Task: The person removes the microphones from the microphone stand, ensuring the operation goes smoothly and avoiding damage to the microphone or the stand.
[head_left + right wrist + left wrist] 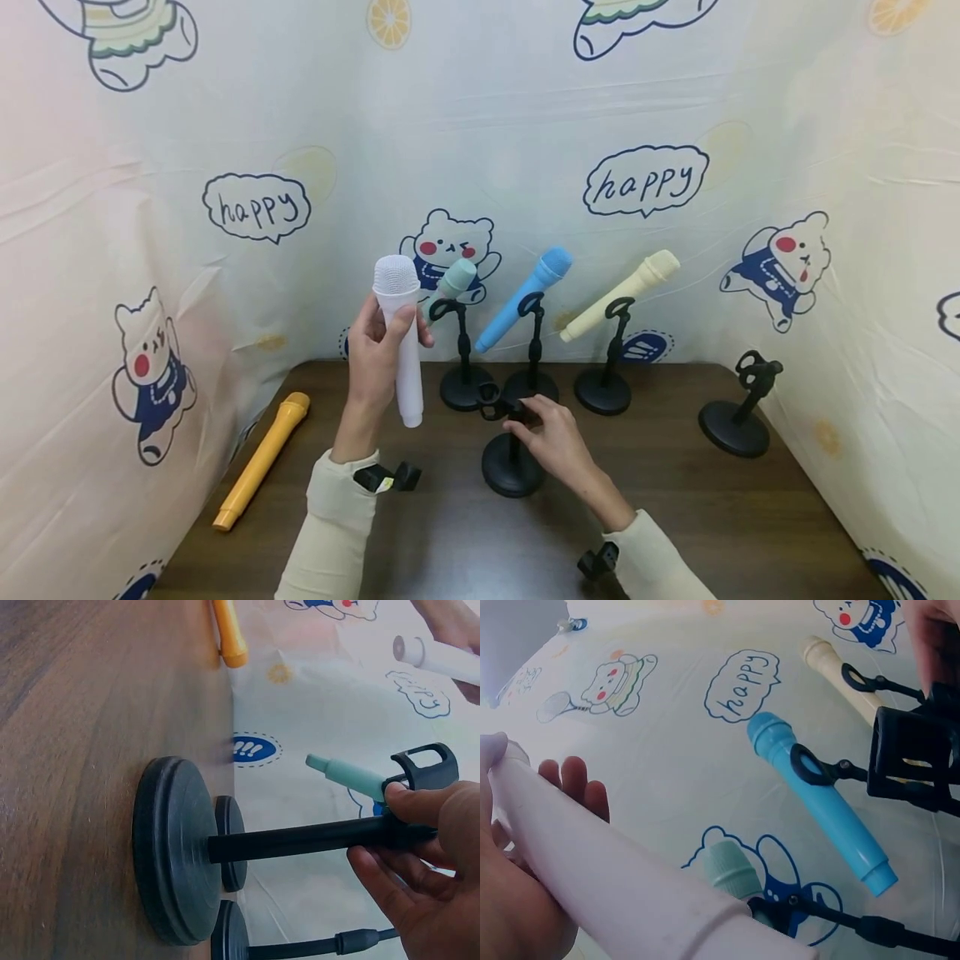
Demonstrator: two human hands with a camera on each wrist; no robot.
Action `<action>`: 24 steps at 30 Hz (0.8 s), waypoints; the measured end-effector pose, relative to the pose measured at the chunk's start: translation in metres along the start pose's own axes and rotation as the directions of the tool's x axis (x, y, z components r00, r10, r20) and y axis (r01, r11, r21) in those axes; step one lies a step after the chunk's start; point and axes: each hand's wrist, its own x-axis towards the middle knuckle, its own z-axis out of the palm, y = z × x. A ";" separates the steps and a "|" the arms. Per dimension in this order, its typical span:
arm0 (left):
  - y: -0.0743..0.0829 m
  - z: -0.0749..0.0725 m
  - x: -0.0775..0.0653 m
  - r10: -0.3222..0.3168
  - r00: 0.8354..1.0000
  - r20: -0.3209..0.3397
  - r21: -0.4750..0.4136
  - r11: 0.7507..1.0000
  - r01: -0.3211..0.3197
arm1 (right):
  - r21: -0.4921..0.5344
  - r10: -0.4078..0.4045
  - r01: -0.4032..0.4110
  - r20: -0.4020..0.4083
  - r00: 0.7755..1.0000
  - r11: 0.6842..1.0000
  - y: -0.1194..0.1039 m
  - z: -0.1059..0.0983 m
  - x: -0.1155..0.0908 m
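My left hand grips a white microphone round its upper body, mesh head up, above the table. In the left wrist view the microphone's pale body crosses the lower left. With my right hand I hold a black microphone stand by the top of its post, just below the clip. The right wrist view shows the thumb and fingers round that post, with the clip bare above them. The stand's round base appears to rest on the table.
Behind, stands hold a mint microphone, a blue microphone and a cream microphone. An orange microphone lies at the table's left edge. Another stand with a bare clip stands at the right. A printed curtain encloses the table.
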 end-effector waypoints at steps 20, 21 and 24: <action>-0.010 -0.020 -0.003 -0.054 0.995 0.081 0.077 0.996 0.048 | 0.011 0.055 -0.056 0.081 0.995 0.998 0.004 0.001 -0.004; -0.010 -0.021 -0.003 -0.058 0.995 0.085 0.083 0.995 0.051 | 0.005 0.060 -0.060 0.087 0.994 0.998 0.005 0.002 -0.005; -0.013 -0.027 -0.004 -0.079 0.993 0.093 0.110 0.992 0.069 | -0.005 0.060 -0.059 0.091 0.994 0.998 0.008 0.005 -0.007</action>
